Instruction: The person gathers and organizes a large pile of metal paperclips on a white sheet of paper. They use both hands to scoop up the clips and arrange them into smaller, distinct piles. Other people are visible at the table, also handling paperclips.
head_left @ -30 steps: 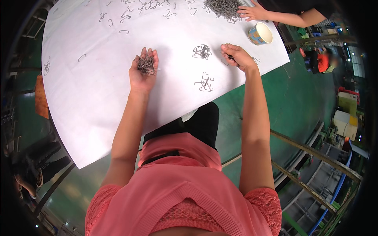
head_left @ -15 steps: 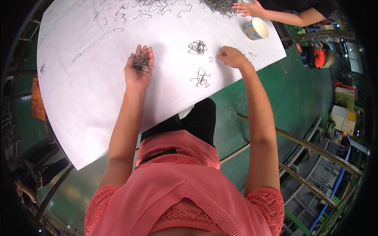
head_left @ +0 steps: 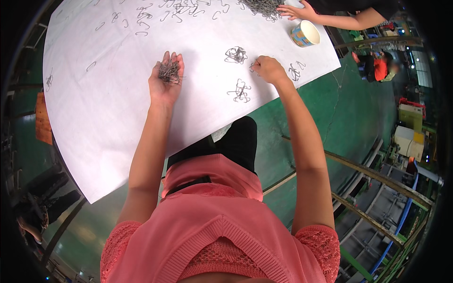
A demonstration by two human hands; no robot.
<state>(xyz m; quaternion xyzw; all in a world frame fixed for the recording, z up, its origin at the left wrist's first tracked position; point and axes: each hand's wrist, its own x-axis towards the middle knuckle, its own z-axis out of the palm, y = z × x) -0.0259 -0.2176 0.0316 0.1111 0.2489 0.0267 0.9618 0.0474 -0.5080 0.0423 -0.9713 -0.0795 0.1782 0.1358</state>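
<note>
My left hand point(head_left: 163, 87) is turned palm up over the table. Its fingers curl around a tangled bunch of wire hooks point(head_left: 169, 72) lying in the palm. To the right, my right hand point(head_left: 269, 70) is closed in a pinch, its fingertips on a single wire hook point(head_left: 252, 67) at the tabletop. Just left of those fingertips lies a small pile of S-shaped hooks point(head_left: 235, 55). A second pile point(head_left: 240, 91) sits nearer to me, and a third, looser group point(head_left: 294, 71) is right of the hand.
The white-covered table point(head_left: 113, 127) has many loose hooks point(head_left: 179, 8) scattered along its far side. A large dark heap of hooks point(head_left: 265, 6) lies at the far right, where another person's hand point(head_left: 298, 11) rests. Near it stands a paper cup point(head_left: 305, 34).
My right hand has moved left, and its fingertips have come onto the lone hook. The group of hooks it partly covered at the right now shows more fully. My left hand stays put.
</note>
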